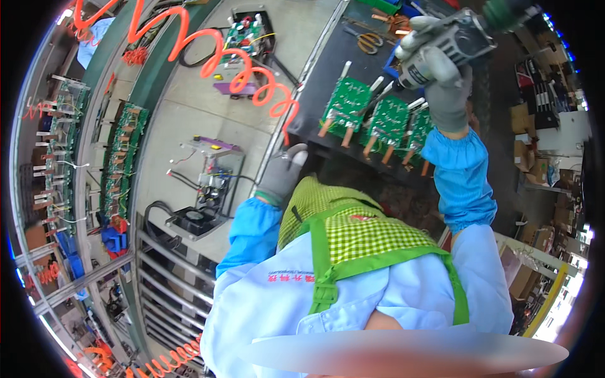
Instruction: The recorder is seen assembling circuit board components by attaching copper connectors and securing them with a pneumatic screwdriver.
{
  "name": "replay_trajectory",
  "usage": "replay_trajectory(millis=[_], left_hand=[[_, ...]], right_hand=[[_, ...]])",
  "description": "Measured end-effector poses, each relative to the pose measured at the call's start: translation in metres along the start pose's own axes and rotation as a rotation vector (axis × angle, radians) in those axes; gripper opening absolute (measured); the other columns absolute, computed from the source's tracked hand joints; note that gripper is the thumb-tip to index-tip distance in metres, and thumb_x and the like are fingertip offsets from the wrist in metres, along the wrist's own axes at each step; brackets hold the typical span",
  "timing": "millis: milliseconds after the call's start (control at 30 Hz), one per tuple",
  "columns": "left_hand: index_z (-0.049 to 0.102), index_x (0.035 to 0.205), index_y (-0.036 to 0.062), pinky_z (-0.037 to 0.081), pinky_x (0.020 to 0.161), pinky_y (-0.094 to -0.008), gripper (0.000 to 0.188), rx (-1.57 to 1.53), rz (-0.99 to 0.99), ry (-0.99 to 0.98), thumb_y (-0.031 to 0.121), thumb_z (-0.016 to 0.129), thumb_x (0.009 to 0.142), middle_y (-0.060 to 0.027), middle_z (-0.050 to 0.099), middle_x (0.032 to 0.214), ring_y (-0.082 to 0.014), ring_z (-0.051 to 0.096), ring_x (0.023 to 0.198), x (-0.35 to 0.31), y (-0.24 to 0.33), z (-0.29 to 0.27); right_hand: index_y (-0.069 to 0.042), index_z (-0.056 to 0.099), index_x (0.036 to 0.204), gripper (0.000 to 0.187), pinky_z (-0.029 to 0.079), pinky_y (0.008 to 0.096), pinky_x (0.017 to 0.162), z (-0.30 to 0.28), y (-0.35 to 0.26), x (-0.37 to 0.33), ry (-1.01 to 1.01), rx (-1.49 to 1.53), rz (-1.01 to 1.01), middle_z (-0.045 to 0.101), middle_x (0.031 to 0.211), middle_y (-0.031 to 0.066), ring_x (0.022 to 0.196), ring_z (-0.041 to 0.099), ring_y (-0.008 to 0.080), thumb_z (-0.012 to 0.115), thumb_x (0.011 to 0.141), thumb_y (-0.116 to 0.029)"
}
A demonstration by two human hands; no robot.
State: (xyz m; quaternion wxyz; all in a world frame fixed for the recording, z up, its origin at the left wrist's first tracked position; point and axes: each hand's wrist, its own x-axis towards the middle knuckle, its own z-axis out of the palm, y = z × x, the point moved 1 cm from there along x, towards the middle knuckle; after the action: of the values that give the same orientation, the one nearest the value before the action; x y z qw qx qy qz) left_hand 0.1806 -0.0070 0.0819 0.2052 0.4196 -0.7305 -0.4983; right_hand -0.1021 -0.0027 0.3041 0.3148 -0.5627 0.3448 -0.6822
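Note:
In my right hand point(444, 82), in a grey glove, is a grey power drill point(463, 41) with a dark green end. The fingers wrap round its body above the dark bench. Below it stand green circuit boards point(389, 120) in a row, with copper-coloured strips on the near side and pale strips on the far side. My left hand point(283, 173), also gloved, is at the bench's left edge with its fingers curled. Whatever it may hold is hidden. Just beyond it hangs the lower end of an orange coiled hose point(271, 101); I cannot tell whether they touch.
Scissors point(368, 41) lie at the bench's far side, beside a blue bin point(392, 63). On the line to the left are an open unit with a board point(246, 31) and another with a fan point(196, 220). Further left stand rows of circuit boards point(123, 160).

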Motion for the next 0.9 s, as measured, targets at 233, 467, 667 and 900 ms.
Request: replay_trajectory(millis=[233, 467, 667, 900], left_hand=[[0.040, 0.127, -0.0007, 0.042, 0.092, -0.0294, 0.054, -0.665, 0.085, -0.295, 0.031, 0.058, 0.086, -0.0120, 0.049, 0.123, -0.0207, 0.048, 0.116, 0.009, -0.028, 0.002], [0.038, 0.131, 0.0024, 0.051, 0.072, -0.0264, 0.041, -0.786, -0.298, -0.250, 0.010, 0.046, 0.091, -0.0152, 0.053, 0.115, -0.0192, 0.063, 0.088, 0.049, -0.046, 0.012], [0.018, 0.140, 0.0101, 0.049, 0.063, -0.0237, 0.053, -0.613, -0.248, -0.266, 0.006, 0.039, 0.091, -0.0137, 0.052, 0.117, -0.0152, 0.063, 0.082, 0.065, -0.042, 0.024], [0.041, 0.129, 0.0080, 0.045, 0.060, -0.0248, 0.041, -0.580, -0.441, -0.224, 0.014, 0.042, 0.089, -0.0060, 0.056, 0.109, -0.0139, 0.061, 0.078, 0.114, -0.087, 0.059]], right_hand=[[0.002, 0.052, 0.108, 0.033, 0.047, 0.0209, 0.048, 0.022, 0.093, -0.014, 0.095, 0.045, -0.034, 0.063, 0.087, 0.0101, 0.070, 0.062, 0.0129, 0.063, 0.078, -0.002], [0.005, 0.046, 0.114, 0.057, 0.048, 0.0222, 0.048, 0.034, 0.115, -0.019, 0.207, -0.016, 0.081, 0.062, 0.093, 0.0143, 0.079, 0.063, 0.0173, 0.073, 0.074, -0.026], [0.003, 0.050, 0.110, 0.031, 0.051, 0.0317, 0.068, 0.025, 0.122, -0.027, 0.186, 0.036, 0.047, 0.061, 0.089, 0.0102, 0.081, 0.061, 0.0203, 0.056, 0.082, -0.009], [0.002, 0.050, 0.111, 0.032, 0.050, 0.0336, 0.075, 0.021, 0.130, -0.032, 0.207, -0.111, 0.025, 0.061, 0.089, 0.0101, 0.081, 0.060, 0.0209, 0.055, 0.083, -0.013]])
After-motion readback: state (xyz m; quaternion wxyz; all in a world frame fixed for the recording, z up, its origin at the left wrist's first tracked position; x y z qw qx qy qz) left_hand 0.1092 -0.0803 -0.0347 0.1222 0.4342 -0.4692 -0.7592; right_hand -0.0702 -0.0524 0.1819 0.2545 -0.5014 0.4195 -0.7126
